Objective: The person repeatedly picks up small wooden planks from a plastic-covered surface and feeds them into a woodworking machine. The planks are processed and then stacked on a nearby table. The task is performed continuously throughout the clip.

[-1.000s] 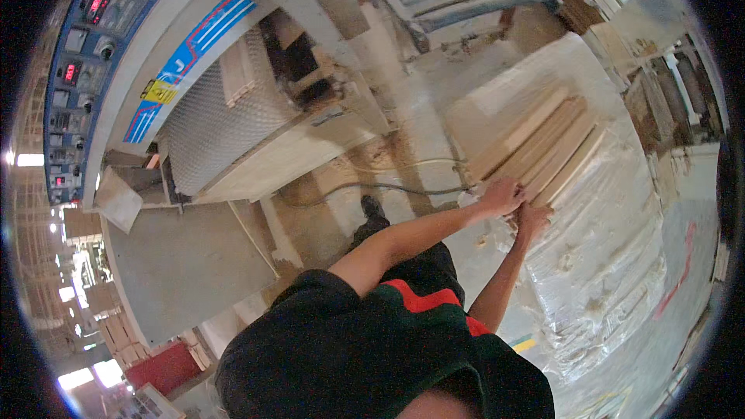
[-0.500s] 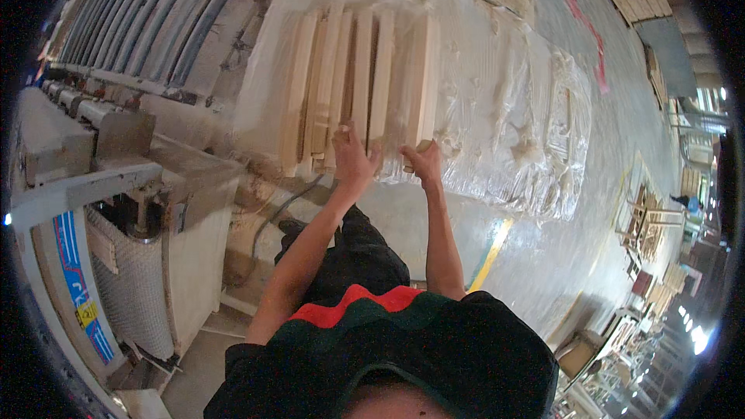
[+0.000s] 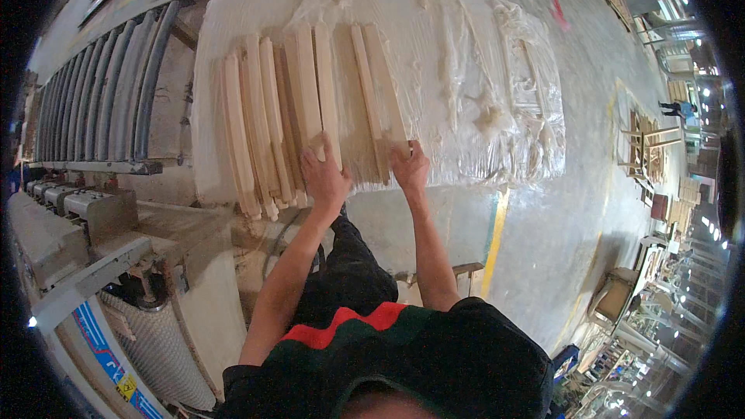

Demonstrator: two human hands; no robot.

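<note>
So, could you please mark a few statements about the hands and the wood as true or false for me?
1. The left hand touches the larger group of wooden strips. True.
2. The right hand is clear of the wood. False: it touches the near end of the smaller group.
3. The strips lie on bare concrete. False: they lie on a plastic sheet.
4. A gap separates the two groups. True.
5. The metal rollers are right of the strips. False: they are left.

Bright glare on plastic wrap (image 3: 493,112)
</note>
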